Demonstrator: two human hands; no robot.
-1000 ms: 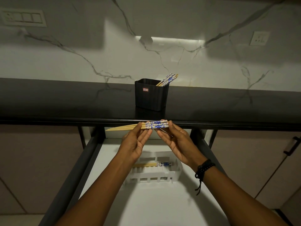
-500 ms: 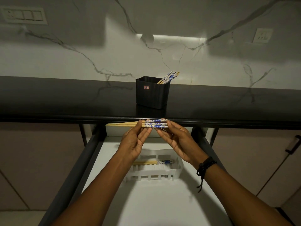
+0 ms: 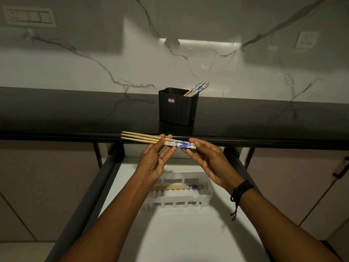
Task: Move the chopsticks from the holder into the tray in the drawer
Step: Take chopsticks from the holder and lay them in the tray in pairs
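Note:
Both my hands hold a bundle of bamboo chopsticks (image 3: 140, 138) with blue-and-white patterned ends, level with the counter's front edge and above the open drawer. My left hand (image 3: 155, 163) pinches the bundle near its middle. My right hand (image 3: 210, 161) grips the patterned ends. The bare tips point left and slightly up. Behind them, the black holder (image 3: 177, 110) stands on the counter with several chopsticks (image 3: 198, 88) leaning in its right corner. Below my hands, the white slotted tray (image 3: 208, 194) lies in the drawer with a few chopsticks (image 3: 172, 187) in it.
The dark counter (image 3: 75, 114) runs across the view under a marble wall. The white drawer floor (image 3: 188, 235) extends toward me between dark side rails (image 3: 85, 197). Cabinet fronts flank the drawer, with a black handle (image 3: 341, 168) at right.
The bundle has tilted: its bare tips have risen at the left and the patterned ends have dipped at the right. Both hands keep hold at about the same spot.

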